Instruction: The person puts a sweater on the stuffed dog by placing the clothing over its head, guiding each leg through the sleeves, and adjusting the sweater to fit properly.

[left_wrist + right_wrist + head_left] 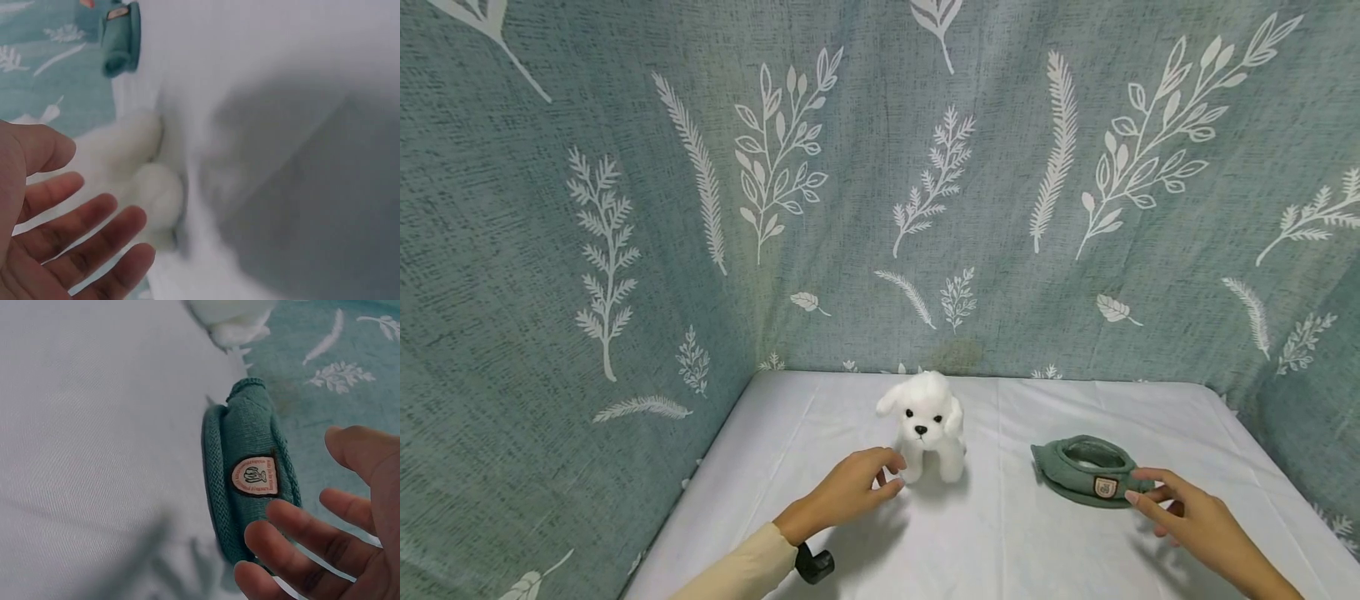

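Note:
A white plush dog (929, 425) stands upright on the white cloth near the middle back. My left hand (859, 487) is open right beside its front leg, fingers spread and just short of the fur; the left wrist view shows the dog (134, 175) blurred beyond the open fingers (94, 231). A small green knitted hat (1084, 469) with a badge lies brim up to the right. My right hand (1180, 512) is open at its near edge, fingertips at or almost on the brim. The right wrist view shows the hat (250, 481) just beyond the straight fingers (300, 544).
A white sheet (1000, 533) covers the table. Teal fabric with white leaf prints (880, 183) walls the back and both sides. A black wrist camera mount (814, 564) sits under my left sleeve.

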Available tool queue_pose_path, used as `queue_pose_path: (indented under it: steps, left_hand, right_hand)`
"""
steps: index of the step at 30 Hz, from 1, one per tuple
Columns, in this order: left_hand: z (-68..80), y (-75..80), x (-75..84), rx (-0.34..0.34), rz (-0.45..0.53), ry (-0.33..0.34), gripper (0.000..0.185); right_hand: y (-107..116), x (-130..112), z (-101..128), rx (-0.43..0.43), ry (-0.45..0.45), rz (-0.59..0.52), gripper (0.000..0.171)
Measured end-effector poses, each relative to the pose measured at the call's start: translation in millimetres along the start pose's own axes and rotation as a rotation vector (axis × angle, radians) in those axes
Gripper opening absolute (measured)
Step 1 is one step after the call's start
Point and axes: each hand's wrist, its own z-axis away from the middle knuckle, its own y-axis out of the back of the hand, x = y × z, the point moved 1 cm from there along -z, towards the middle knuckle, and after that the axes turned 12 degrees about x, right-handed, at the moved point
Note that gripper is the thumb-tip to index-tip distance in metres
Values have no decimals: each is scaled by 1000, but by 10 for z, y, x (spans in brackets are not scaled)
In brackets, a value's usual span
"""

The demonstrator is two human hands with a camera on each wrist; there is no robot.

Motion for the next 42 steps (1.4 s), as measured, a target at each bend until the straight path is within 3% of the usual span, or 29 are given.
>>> queue_pose_path:
  steps: [12,24,35,42]
  left_hand:
    - [-201,-165,171,-38,91,-36,18]
    - [-322,-428,426,-85,125,-132,21]
    - [-529,-689,679,-120,69,-211,26]
    - [-669,-844,818,-97,29,-255,25]
  right_hand:
    - [0,22,-13,-56,-51,-134,63]
    - [-2,69,-40,-82,-61,-184,63]
    - [-7,135,-86,-95,-58,-228,60]
    - [-15,145,-114,-96,-23,-260,59]
